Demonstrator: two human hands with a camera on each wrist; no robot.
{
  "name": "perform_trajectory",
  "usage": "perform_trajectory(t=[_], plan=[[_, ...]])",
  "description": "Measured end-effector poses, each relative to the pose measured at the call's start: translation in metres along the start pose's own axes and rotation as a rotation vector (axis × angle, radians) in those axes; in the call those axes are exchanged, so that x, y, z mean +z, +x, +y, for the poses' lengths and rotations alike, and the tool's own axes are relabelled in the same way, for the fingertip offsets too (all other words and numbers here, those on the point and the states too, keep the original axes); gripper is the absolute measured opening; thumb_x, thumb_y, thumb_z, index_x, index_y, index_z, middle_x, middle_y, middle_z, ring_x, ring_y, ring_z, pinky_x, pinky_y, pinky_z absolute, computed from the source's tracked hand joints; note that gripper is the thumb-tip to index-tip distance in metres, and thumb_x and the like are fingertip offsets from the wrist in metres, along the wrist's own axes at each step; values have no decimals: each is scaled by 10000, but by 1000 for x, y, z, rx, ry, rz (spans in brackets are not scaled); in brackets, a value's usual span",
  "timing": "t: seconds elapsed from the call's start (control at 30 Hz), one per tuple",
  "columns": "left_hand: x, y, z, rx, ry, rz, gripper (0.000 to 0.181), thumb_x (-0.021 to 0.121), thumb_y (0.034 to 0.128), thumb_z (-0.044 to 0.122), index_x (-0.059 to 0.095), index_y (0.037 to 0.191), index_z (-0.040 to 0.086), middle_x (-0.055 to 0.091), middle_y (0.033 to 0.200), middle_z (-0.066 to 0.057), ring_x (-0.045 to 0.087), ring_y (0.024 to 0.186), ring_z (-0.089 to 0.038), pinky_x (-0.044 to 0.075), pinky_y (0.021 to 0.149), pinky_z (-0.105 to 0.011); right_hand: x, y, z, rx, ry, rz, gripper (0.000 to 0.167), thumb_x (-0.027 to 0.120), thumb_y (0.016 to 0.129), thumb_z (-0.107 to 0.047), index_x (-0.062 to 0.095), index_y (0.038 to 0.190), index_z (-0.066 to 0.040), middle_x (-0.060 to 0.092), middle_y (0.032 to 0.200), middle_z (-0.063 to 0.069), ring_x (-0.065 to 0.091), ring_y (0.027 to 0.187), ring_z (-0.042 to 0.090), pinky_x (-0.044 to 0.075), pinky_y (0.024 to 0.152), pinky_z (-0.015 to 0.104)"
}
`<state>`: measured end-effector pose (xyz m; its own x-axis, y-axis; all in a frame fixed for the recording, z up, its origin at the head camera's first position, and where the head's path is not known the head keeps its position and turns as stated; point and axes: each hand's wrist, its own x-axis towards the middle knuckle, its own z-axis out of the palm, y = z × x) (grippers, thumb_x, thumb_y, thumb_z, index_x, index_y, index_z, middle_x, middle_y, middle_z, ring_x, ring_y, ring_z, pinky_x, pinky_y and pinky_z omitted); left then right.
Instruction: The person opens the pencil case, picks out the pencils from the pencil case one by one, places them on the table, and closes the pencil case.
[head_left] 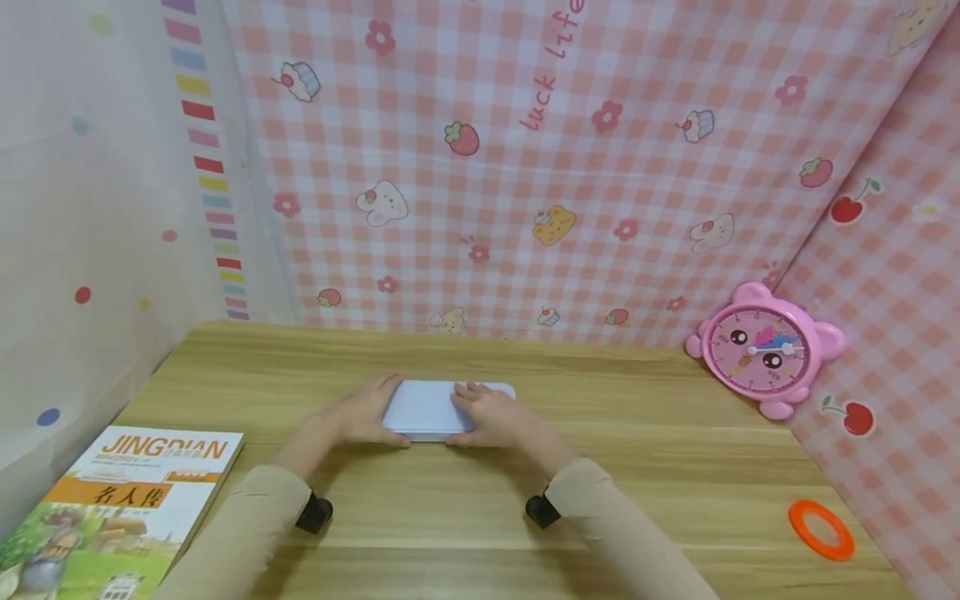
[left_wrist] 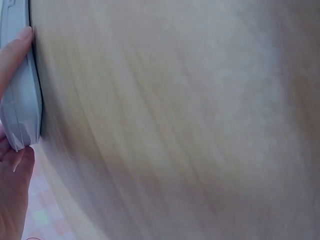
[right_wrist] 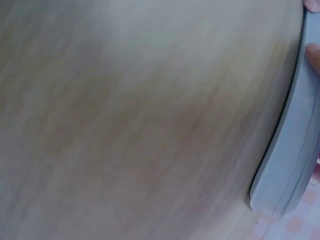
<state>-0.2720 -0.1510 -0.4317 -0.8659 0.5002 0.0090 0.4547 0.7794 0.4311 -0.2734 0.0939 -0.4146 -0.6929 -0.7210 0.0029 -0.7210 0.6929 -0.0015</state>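
Both arms reach fwd & in, elbows wide & low, w/ the two hands meeting at a white case (head_left: 429, 407). The L hand (head_left: 366, 414) holds its left end: thumb along the near side, fingers bent round to the far side. The R hand (head_left: 491, 418) holds the right part, w/ fingers spread on the flat top & thumb down on the near side. So each hand is as wide as the case is deep — no wider. The case lies flat on the worktop (head_left: 420, 525), abt the mid. It's smooth, a bit shiny, long & low, w/ round corners; a thin line runs along its side, as the wrist views show.

The sleeves (head_left: 626, 521) are soft, plain & beige, & a small black block (head_left: 315, 513) sits under each wrist. The worktop is light wood w/ long streaks. Far right, a pink clock (head_left: 757, 350) w/ round ears & big eyes leans by the wall — looks hard & shiny. Nearer, a flat orange ring (head_left: 846, 546) lies near the right edge. On the left lies a thick book (head_left: 131, 512) w/ a bright paper cover. Behind hangs a pink & white checked cloth (head_left: 480, 179) w/ cakes, berries etc.
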Motion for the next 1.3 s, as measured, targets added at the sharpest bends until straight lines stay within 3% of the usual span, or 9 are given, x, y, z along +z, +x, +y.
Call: perform_trajectory(t=[0.17,0.4,0.67,0.77,0.93,1.0,1.1,1.3], plan=[[0,0,-1,1,-21,18,1024,776,663,438,252,1380,-72,358,1367,-264,396,1247,-387,333,1058,-494,2,2,-2,-140,-167,68,584,545,866,-490,574,1181,1,568,1254,177,560,1151,295,488,934,354],[3,2,1,26,-43,22,998,785,663,389,266,1355,-109,376,1332,-276,426,1211,-376,354,1047,-480,3,3,-2,-355,-553,217,480,520,873,-460,640,957,-3,665,905,107,651,803,191,552,660,251],[6,2,0,29,-83,25,987,794,661,351,261,1353,-108,380,1313,-280,428,1198,-383,350,1045,-492,4,3,-2,-412,-639,248,461,509,880,-424,646,952,10,663,849,100,645,754,185,552,651,247],[5,1,-1,20,-99,31,1000,801,651,348,255,1356,-104,370,1318,-289,422,1201,-396,345,1044,-504,3,2,0,-362,-521,256,457,530,875,-441,646,985,-12,680,929,112,668,823,193,555,660,247],[5,0,-5,0,-142,20,1019,813,639,330,244,1375,-84,316,1361,-300,384,1238,-412,315,1063,-510,-2,-12,17,-138,19,110,560,648,810,-440,599,1193,-34,576,1263,128,569,1146,249,489,930,329],[4,0,-5,-8,-165,6,1027,815,640,317,231,1385,-80,291,1379,-300,364,1253,-414,301,1071,-513,-3,-20,28,-46,173,59,641,697,774,-417,544,1255,-21,507,1335,153,500,1221,293,422,1012,380],[1,-1,-6,-21,-212,-22,1053,819,641,295,192,1391,-96,275,1379,-313,344,1257,-426,285,1074,-526,-4,-33,43,21,262,42,715,730,746,-398,496,1293,-2,459,1368,185,451,1254,337,378,1045,418],[-4,-5,-10,-37,-272,-42,1080,818,655,305,150,1397,-108,257,1396,-328,301,1284,-447,248,1086,-542,-3,-43,55,48,363,108,657,720,756,-391,543,1242,14,514,1319,170,481,1228,328,401,1017,419]])
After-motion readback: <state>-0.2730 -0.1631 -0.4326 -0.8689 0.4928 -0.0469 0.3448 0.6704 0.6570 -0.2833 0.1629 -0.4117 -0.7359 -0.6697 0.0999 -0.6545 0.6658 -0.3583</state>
